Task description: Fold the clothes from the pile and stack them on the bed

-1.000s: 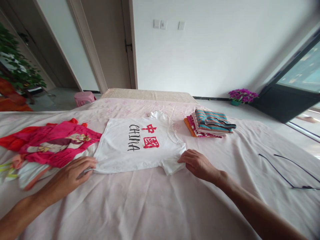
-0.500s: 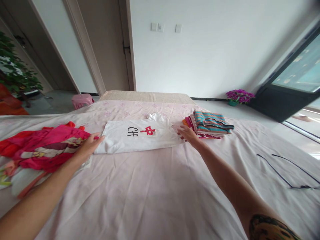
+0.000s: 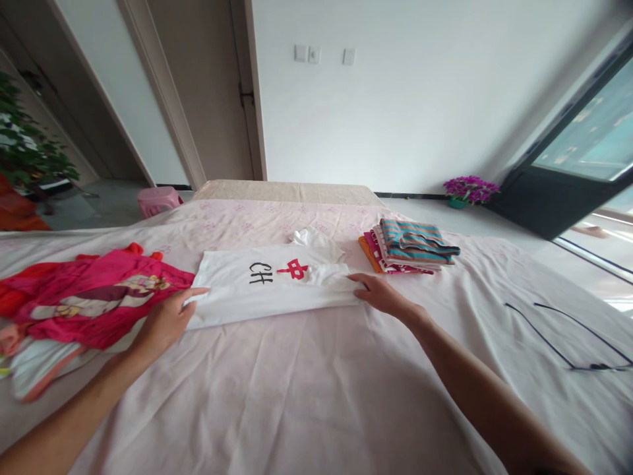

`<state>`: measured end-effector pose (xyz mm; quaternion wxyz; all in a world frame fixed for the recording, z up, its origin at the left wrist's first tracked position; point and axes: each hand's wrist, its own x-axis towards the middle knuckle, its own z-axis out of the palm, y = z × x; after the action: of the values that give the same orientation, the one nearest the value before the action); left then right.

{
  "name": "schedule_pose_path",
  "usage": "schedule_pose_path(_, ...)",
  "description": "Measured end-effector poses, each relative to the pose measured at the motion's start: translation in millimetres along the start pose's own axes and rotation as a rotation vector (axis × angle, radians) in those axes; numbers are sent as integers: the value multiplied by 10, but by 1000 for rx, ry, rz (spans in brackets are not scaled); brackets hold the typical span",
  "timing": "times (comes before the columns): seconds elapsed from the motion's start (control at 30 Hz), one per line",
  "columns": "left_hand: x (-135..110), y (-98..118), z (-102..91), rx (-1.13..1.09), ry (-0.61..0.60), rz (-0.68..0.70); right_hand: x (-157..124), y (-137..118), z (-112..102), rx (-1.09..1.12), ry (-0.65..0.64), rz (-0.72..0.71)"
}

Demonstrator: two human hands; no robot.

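A white T-shirt [image 3: 267, 290] with black letters and a red character lies on the pink bedsheet [image 3: 306, 396], its near half folded up over the print. My left hand [image 3: 165, 320] rests on the shirt's left end, fingers stretched forward and flat. My right hand [image 3: 378, 293] lies on the shirt's right end, fingers extended along the cloth. Neither hand lifts the fabric.
A loose heap of pink and red clothes [image 3: 84, 297] lies at the left. A folded stack of striped and pink garments [image 3: 408, 245] sits just beyond my right hand. A thin black cable [image 3: 568, 336] lies at the right. A pink stool [image 3: 158, 200] stands past the bed.
The shirt's near edge was folded away over the print, hiding its lower half. Both hands went forward with it, then drew back slightly to the fold's two ends.
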<state>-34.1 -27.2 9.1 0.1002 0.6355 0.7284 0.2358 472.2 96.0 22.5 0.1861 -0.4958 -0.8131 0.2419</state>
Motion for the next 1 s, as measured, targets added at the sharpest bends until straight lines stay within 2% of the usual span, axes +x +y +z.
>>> schedule_pose_path(0.1,-67,-88,6,84,-54,50,-14,23,-150,-86,-92,107)
schedule_pose_path(0.13,-55,-103,2,105,-56,45,11,1,-182,-129,-66,144)
schedule_pose_path(0.23,60,-82,-27,144,-41,-21,167,-161,-193,-280,122,198)
schedule_pose_path(0.33,176,1,-40,192,-21,-76,371,-401,-66,-374,212,128)
schedule_pose_path(0.43,196,61,1,188,-9,-87,549,-605,135,-423,168,39)
schedule_pose_path(0.53,139,63,68,174,87,-72,675,-706,309,-467,103,4)
schedule_pose_path(0.63,75,50,109,181,218,-5,738,-713,396,-474,146,11)
schedule_pose_path(0.77,22,113,87,324,273,63,701,-678,437,-501,237,-31)
schedule_pose_path(0.87,-14,234,79,366,367,212,572,-678,492,-528,313,-84)
schedule_pose_path(0.93,-45,320,120,274,346,355,455,-670,552,-539,318,-133)
schedule_pose_path(1.0,-76,380,200,195,217,474,340,-625,614,-560,227,-191)
